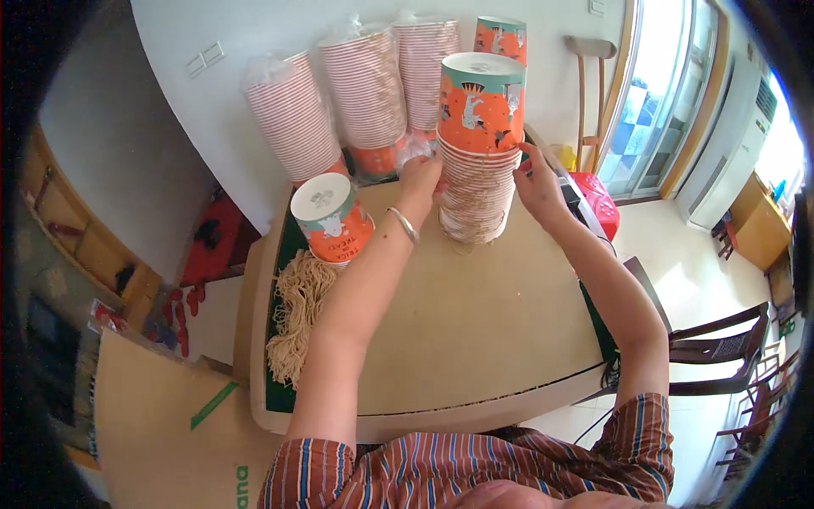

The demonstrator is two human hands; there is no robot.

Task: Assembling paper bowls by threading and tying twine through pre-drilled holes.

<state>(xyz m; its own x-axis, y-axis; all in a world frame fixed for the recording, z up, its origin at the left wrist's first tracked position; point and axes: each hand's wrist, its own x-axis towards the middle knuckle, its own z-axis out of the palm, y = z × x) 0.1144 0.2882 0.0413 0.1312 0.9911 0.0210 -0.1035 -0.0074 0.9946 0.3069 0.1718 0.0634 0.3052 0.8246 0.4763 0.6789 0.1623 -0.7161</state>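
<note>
A tall stack of upside-down paper buckets (482,106) stands on the table before me. Its top bucket is orange and green with grey figures, and the white rims of the others are packed closely below. My left hand (420,180) is closed against the stack's left side, its fingertips partly hidden, beside some crumpled clear plastic. From the right, my right hand (540,185) grips the stack's edge with bent fingers near the top bucket's rim. Left of my left forearm, a shorter upside-down bucket pile (335,216) stands beside a bundle of beige strings (298,314).
Several plastic-wrapped bucket stacks (365,93) line the wall, with another orange bucket (500,38) behind my stack. A wooden crutch (589,93) leans at the back right, near a red stool (596,204). A dark chair (716,348) stands right of the table (475,322); cardboard (170,407) lies at left.
</note>
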